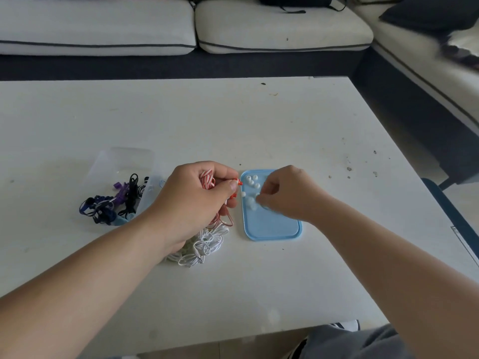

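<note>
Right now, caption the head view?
Left hand holds red-striped earphones; right hand reaches for white ear tips on blue lid.

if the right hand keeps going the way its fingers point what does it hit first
The right hand would likely meet the white ear tips on the blue lid, just at its fingertips; contact is too blurred to tell.

blue lid (272, 229): 1 | white ear tips (252, 181) on it: at least 6 | red-white earphones (207, 177) left of it: 1 | white cable pile (204, 244) lower left: 1 | dark cable pile (108, 203) far left: 1 | clear box (124, 161): 1
</note>
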Tool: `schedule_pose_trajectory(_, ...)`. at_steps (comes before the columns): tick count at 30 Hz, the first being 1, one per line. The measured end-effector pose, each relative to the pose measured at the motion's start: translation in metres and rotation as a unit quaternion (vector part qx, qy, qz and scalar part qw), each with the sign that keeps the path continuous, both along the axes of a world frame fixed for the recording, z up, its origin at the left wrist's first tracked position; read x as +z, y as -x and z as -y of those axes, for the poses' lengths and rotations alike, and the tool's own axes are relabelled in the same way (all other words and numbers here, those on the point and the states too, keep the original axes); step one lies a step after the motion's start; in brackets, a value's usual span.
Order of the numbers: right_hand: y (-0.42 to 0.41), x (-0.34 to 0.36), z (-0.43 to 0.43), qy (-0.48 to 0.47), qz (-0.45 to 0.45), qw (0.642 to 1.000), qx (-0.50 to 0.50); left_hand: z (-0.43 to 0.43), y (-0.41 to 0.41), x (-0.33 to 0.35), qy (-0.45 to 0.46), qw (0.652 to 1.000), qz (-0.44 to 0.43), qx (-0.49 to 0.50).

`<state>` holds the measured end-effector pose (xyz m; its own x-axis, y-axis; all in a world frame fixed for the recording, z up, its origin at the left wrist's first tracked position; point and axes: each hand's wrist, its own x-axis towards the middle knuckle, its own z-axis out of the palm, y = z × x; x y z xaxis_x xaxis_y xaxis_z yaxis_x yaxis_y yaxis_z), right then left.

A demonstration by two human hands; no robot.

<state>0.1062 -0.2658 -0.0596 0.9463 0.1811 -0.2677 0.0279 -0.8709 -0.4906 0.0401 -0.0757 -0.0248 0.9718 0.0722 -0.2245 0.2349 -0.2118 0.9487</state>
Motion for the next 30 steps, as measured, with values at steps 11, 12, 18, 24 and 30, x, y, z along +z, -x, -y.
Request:
schedule_pose_trajectory(11,0.008,-0.016,-0.023,0.090,-0.018,0.995,0.050,-0.006,-0.001,0.003,0.000,1.000,0.006,0.001)
schedule_pose_trajectory(12,0.008,-0.016,-0.023,0.090,-0.021,0.994,0.050,-0.006,-0.001,0.003,0.000,1.000,0.006,0.003)
schedule_pose_trajectory(18,0.009,0.004,-0.021,-0.070,-0.039,0.996,-0.035,-0.010,0.000,0.009,0.012,1.000,-0.005,0.016)
schedule_pose_trajectory(24,0.016,0.038,-0.023,-0.493,-0.217,0.835,-0.109,-0.015,-0.003,0.015,0.007,0.999,0.035,0.035)
schedule_pose_trajectory(30,0.016,0.043,-0.025,-0.564,-0.241,0.784,-0.099,-0.015,-0.004,0.019,0.008,0.997,0.074,0.029)
